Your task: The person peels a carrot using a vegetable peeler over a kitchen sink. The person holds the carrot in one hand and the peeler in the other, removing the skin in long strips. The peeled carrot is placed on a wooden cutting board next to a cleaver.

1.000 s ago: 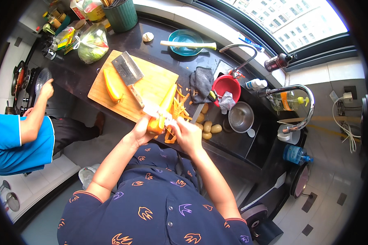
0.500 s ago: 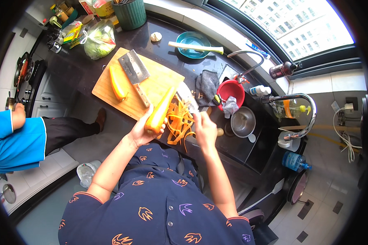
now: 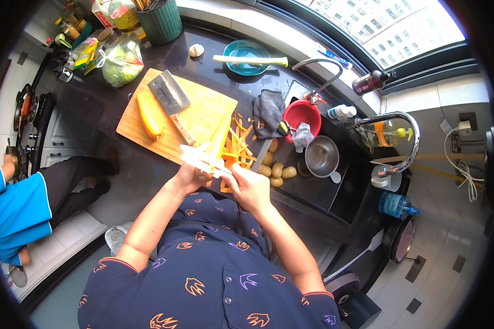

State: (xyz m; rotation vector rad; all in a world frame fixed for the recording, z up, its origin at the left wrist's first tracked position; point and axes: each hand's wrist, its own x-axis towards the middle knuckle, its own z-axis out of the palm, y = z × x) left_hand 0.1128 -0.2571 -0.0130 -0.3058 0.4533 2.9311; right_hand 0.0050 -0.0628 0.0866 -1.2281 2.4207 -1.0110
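Note:
My left hand (image 3: 190,179) is closed around the thick end of a long carrot (image 3: 220,137), which points away over the near right edge of the wooden cutting board (image 3: 209,104). In my right hand (image 3: 250,187) is a knife-shaped peeler (image 3: 201,158); its pale blade lies across the carrot near my left fingers, blurred by motion. Orange peelings (image 3: 237,147) are heaped on the dark counter beside the board. A cleaver (image 3: 170,94) with a wooden handle rests on the board, and left of it lies a second carrot (image 3: 147,116).
Right of the peelings, potatoes (image 3: 277,171) lie by a metal bowl (image 3: 321,156) and a red basin (image 3: 303,119). A grey cloth (image 3: 269,114) is nearby. Behind stands a teal plate (image 3: 247,67) with a pale stalk across it. Another person in blue (image 3: 17,203) is at the stove on the left.
My right hand has brought the peeler left from above the peelings onto the carrot, uncovering the potatoes. The view has shifted slightly. The person in blue has leaned nearer the stove.

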